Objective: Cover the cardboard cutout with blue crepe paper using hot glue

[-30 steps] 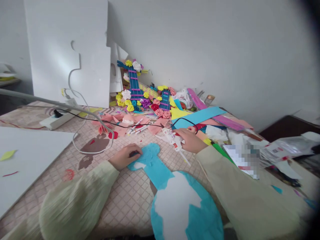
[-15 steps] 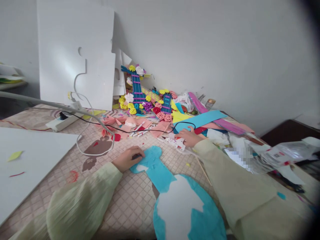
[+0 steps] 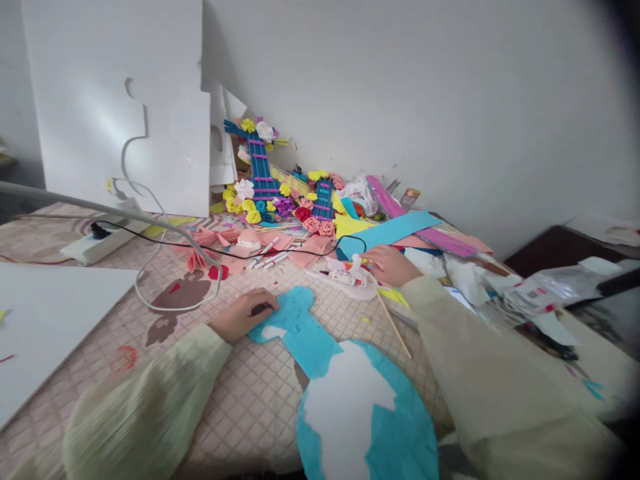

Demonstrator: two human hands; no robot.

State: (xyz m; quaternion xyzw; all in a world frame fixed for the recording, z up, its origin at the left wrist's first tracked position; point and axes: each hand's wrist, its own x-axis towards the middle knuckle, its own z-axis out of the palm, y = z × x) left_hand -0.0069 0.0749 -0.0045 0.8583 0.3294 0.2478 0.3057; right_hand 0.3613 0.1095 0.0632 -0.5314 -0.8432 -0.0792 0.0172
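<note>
A guitar-shaped white cutout [image 3: 345, 407], partly covered in blue crepe paper, lies on the table with its round body towards me. My left hand [image 3: 245, 315] is at its far, narrow end, fingers curled over the blue edge. My right hand [image 3: 393, 265] is farther back, its fingers bent beside a white hot glue gun [image 3: 345, 275] with coloured marks. The fingertips are partly hidden, so what they hold cannot be made out. A thin wooden stick [image 3: 395, 327] lies below my right hand.
Paper-flower guitars [image 3: 263, 167] lean at the back. Blue paper [image 3: 393, 232] and plastic bags [image 3: 540, 293] crowd the right. A power strip [image 3: 103, 243], a looping white cable [image 3: 177, 309] and white boards [image 3: 55, 313] occupy the left.
The view has swung slightly to the right. My right hand has shifted right relative to the glue gun, showing more of it. My left hand stays on the cutout.
</note>
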